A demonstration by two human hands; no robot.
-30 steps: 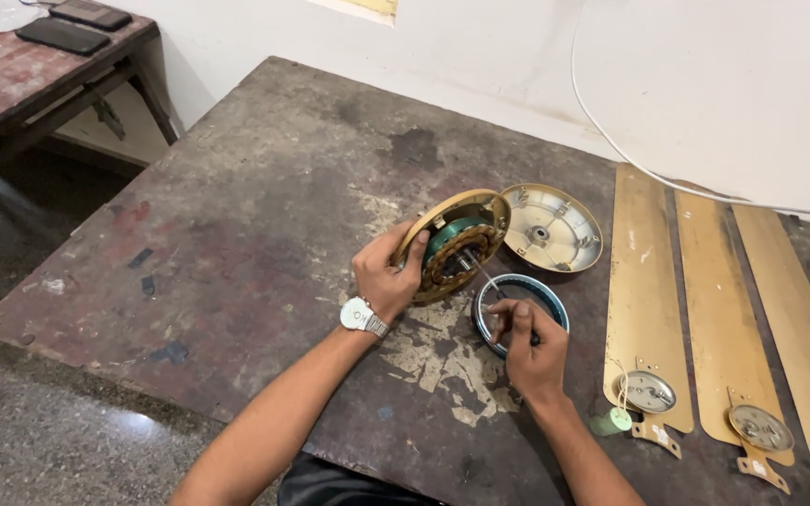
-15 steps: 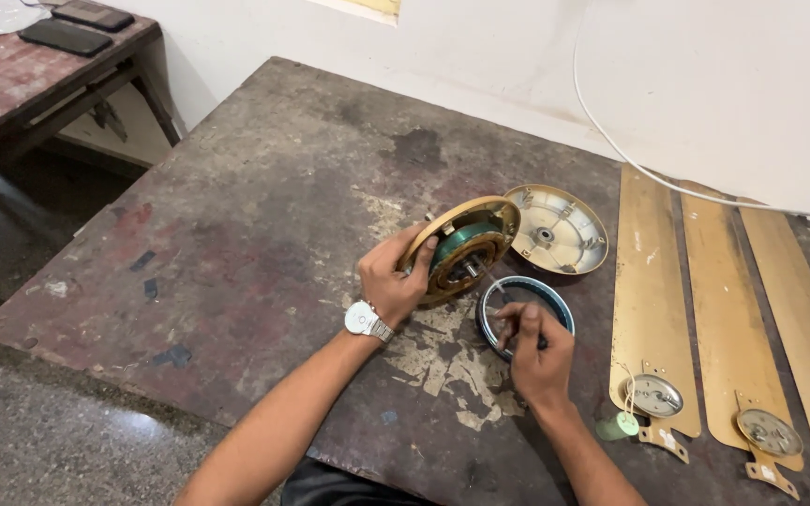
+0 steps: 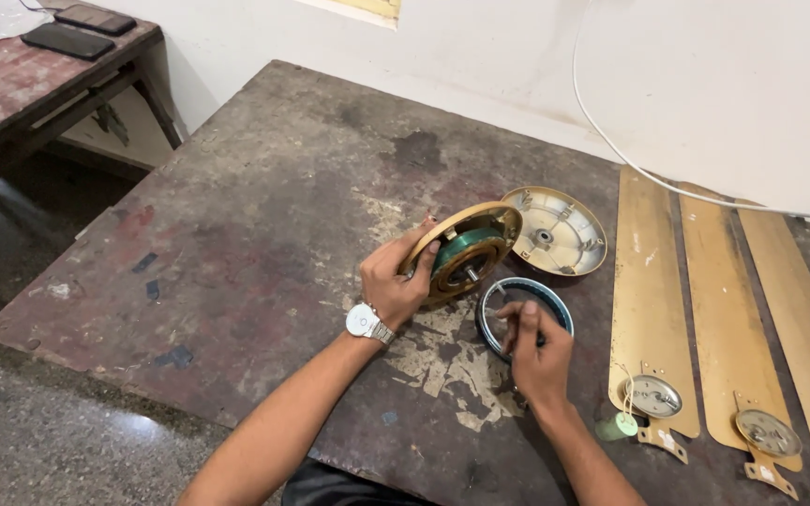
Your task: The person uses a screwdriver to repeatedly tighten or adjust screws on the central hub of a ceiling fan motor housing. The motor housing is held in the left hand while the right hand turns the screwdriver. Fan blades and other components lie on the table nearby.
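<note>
Far left, a second reddish desk (image 3: 21, 89): two dark flat cases (image 3: 82, 30) lie on it, near its back edge.

Centre, the worn brown desk (image 3: 264, 187) before you, its paint flaking in pale patches under your hands.

Your left hand (image 3: 396, 281), a silver wristwatch (image 3: 366, 321) on the wrist: its fingers (image 3: 421, 262) are curled shut on the rim of the fan motor (image 3: 462, 251), thumb to the near side. You hold that motor tilted up on its edge, open face turned toward you, green windings and a short centre shaft in view inside a gold housing. Its lower edge looks to rest on the desk.

Just right of the motor, a round gold cover (image 3: 555, 230) lying flat, hollow side up, close beside the housing.

Below both, a dark ring (image 3: 524, 317) flat on the desk. Your right hand (image 3: 538, 351) lies over its near edge; the fingers are drawn together in a pinch above the ring's inside, and whether they have hold of anything cannot be told.

Right, three gold fan blades (image 3: 647, 281) side by side, each with a round metal bracket at the near end; a small green tag (image 3: 626, 424) hangs by the nearest one.

Above them, a white cable (image 3: 611, 141) curving along the wall.
</note>
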